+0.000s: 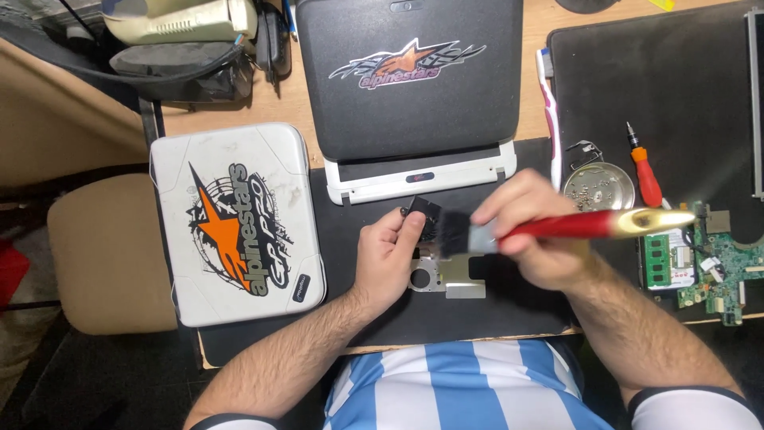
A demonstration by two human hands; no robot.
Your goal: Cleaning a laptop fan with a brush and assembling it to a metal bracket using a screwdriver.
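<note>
A: What is over on the far left?

B: A tan chair, and next to it a white case with an orange star, lying flat on the desk.

A: And the left hand?

B: Its fingers are pinched on a small black fan. It holds the fan up just above the black mat, in front of the body. A flat metal plate pokes out under it.

A: Is the plate part of the fan?

B: I think so, but the hand hides where they meet.

A: What does the right hand do?

B: It is closed around a brush with a red handle. The dark bristles touch the fan.

A: Which way does the brush point?

B: It lies long from side to side, nearly level. The bristles point left at the fan. The gold end points right and a tiny bit up.

A: How would you do the brushing well?

B: I would hold the fan tight so it does not wobble. I would use light, short strokes and sweep the dust away from the green board.

A: What else is on the right?

B: A toothbrush, a round tin with tiny bits, and an orange screwdriver. Behind the hands sits a small dark laptop.
</note>
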